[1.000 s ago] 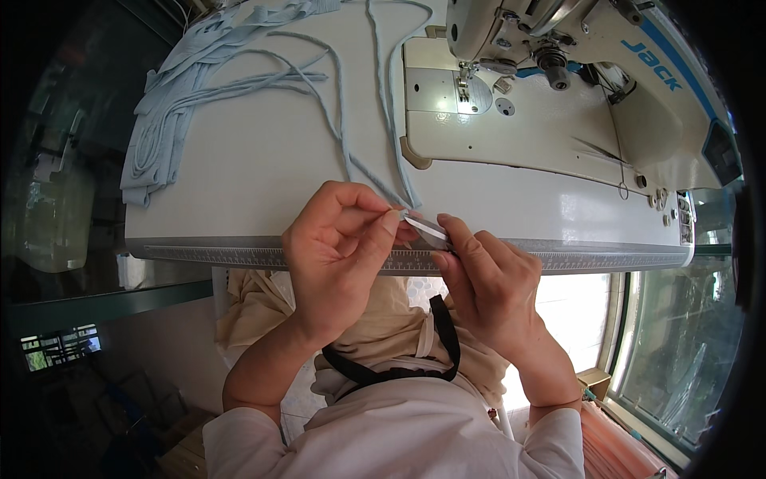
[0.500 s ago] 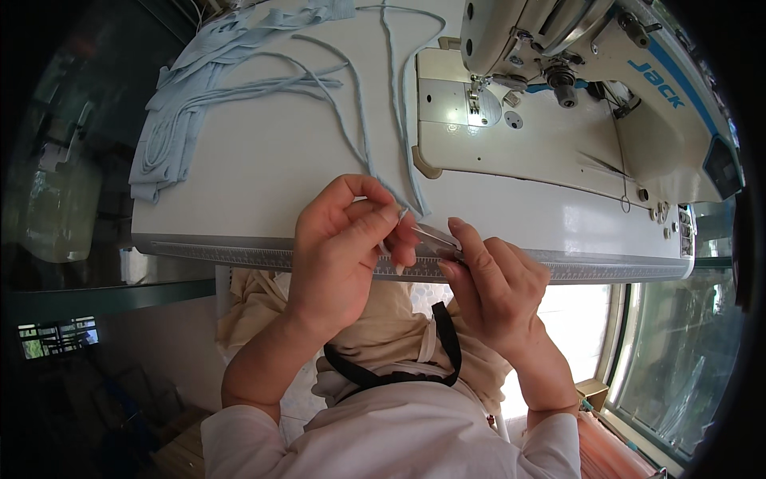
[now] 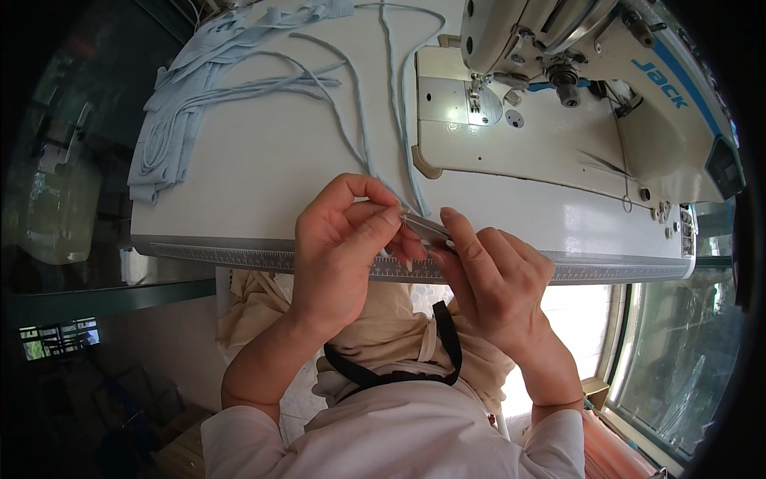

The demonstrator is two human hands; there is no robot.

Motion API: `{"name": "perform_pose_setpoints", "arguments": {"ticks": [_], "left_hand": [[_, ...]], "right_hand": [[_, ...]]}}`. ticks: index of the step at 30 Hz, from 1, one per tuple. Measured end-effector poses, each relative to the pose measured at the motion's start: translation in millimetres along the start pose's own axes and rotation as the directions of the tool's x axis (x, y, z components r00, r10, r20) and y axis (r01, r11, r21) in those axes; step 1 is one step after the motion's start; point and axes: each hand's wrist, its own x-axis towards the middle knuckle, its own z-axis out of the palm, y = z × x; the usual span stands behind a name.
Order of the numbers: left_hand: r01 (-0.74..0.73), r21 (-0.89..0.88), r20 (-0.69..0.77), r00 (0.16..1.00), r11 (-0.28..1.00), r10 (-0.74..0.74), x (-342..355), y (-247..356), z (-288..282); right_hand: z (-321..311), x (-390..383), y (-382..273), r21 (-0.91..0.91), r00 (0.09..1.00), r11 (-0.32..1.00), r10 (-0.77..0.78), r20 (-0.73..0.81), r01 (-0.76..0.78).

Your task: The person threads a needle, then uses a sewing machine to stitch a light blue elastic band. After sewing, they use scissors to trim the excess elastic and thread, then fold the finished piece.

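Note:
Over the table's front edge, my left hand (image 3: 339, 239) pinches the end of a light blue fabric cord (image 3: 365, 132) between thumb and index finger. The cord runs back from those fingers across the tabletop. My right hand (image 3: 499, 275) is closed around what look like small silver thread snips (image 3: 431, 229), gripped between thumb and fingers. Their narrow tip meets the cord end at my left fingertips; the exact contact is too small to make out. Behind my hands, another length of blue cord (image 3: 408, 120) makes a long loop with its fold near the fingers.
A sewing machine (image 3: 670, 104) stands at the right, its needle area lit. Tweezers (image 3: 604, 164) lie on its bed. Blue fabric strips (image 3: 171, 148) are heaped at the back left. A ruler strip (image 3: 231, 254) lines the table's front edge.
My right hand has shifted slightly left and up, bringing the tool's tip to the left fingertips. The tool's blades look closer together. My left hand has barely moved.

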Motion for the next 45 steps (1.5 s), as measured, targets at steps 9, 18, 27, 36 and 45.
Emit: {"name": "perform_pose_setpoints", "arguments": {"ticks": [9, 18, 27, 36, 45], "left_hand": [[0.013, 0.000, -0.001, 1.000, 1.000, -0.013, 0.7, 0.8, 0.9], [0.023, 0.086, -0.067, 0.998, 0.996, -0.017, 3.6, 10.3, 0.3], [-0.391, 0.812, 0.574, 0.668, -0.433, 0.474, 40.2, 45.4, -29.4], [-0.629, 0.776, 0.605, 0.762, 0.042, 0.233, 41.2, 26.4, -9.3], [-0.618, 0.752, 0.548, 0.780, 0.230, 0.302, 38.0, 20.3, -10.2]], "right_hand": [[-1.5, 0.0, -0.5, -0.014, 1.000, 1.000, -0.006, 0.005, 0.006], [-9.5, 1.6, 9.9, 0.138, 0.982, 0.975, 0.181, -0.048, -0.173], [-27.7, -14.9, 16.4, 0.010, 0.954, 0.955, 0.294, 0.064, -0.296], [-27.6, -15.7, 8.9, -0.052, 0.958, 0.967, 0.253, 0.136, -0.248], [-13.1, -15.0, 6.1, -0.062, 0.996, 0.994, 0.092, 0.009, -0.092]]}}
